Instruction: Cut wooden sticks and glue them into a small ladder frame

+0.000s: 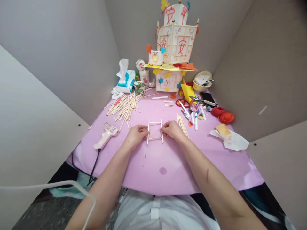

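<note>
A small frame of thin wooden sticks (155, 138) lies in front of me, with two long side sticks joined by two crosspieces. My left hand (137, 135) pinches its left side stick between thumb and fingers. On the opposite side, my right hand (171, 129) grips the right side stick. A few loose wooden sticks (182, 125) lie just beyond my right hand. To the left of my left hand rests a pink glue gun (106, 135) with a black cord. A larger pile of wooden sticks (128, 105) spreads out behind it.
A tall decorated paper-and-stick tower (176, 44) stands at the back. Tissues (127, 81) sit at back left. Markers (196, 121), pliers (203, 101), red yarn balls (226, 118) and bread on paper (233, 140) lie right. A white cable (72, 182) crosses at lower left.
</note>
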`<state>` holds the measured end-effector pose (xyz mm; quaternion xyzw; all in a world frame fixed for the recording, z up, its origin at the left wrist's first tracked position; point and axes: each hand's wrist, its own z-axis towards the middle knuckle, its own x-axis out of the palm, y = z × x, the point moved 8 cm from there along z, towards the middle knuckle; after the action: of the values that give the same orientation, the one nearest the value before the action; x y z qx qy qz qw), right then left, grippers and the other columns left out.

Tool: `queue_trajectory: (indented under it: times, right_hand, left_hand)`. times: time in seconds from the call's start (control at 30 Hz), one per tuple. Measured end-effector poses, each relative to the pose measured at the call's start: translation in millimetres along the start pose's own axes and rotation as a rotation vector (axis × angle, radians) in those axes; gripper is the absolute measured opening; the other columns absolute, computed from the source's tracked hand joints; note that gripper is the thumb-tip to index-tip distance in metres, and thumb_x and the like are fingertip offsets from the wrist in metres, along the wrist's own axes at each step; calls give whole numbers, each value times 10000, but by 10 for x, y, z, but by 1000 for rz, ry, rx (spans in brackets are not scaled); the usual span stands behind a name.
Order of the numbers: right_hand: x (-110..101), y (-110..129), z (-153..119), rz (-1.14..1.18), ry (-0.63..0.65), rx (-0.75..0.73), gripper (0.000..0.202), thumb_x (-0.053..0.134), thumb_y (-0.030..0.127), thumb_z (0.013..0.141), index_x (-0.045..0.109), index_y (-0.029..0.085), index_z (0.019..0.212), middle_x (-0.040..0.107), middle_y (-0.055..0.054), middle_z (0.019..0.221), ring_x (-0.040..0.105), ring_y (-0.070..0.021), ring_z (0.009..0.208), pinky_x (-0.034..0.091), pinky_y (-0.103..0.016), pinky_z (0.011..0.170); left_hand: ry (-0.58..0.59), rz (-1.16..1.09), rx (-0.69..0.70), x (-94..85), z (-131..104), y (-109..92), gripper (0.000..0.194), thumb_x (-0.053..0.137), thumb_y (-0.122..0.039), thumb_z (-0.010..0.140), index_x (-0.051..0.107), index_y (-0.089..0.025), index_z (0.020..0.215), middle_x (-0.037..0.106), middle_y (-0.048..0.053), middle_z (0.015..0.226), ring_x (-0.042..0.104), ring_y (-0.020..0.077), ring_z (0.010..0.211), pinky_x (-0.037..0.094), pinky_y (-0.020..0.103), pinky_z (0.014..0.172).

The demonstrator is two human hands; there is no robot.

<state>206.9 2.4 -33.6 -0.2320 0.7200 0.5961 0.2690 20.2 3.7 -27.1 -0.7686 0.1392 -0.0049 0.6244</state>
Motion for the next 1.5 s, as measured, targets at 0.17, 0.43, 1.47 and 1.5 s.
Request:
queue_trajectory:
  times: [0.17,0.43,1.47,1.5]
  right_hand:
    - [-15,-11,8,-2,-24,-15,156,575,242,680,702,151,685,647,-24,557,542,-114,514,356,-215,508]
    - [-114,46,105,-58,-119,6,310,578,185,664,700,152,948,693,-60,729,624,-173,727,423,-242,660]
    - [-677,439,132,386,-283,-317,191,567,287,741,629,162,872,653,-29,842,573,-130,728,444,-239,696]
    - [-719,452,119,380,-322,-355,180,559,281,750,627,165,869,653,-31,849,576,-133,746,444,-241,711]
  left_hand:
    - [1,-18,-14,26,2,-17,310,682,-157,633,626,-95,932,588,-19,578,520,89,502,412,222,537]
    - [-11,-8,-6,82,43,-56,372,675,-141,642,615,-66,1001,546,-46,529,498,81,477,382,209,506]
    - [-104,-55,508,36,285,-839,260,623,-221,746,629,-138,992,702,65,886,654,160,835,510,294,785]
    - [-119,-28,550,51,289,-868,239,615,-228,759,638,-149,983,702,63,911,653,162,858,505,290,797]
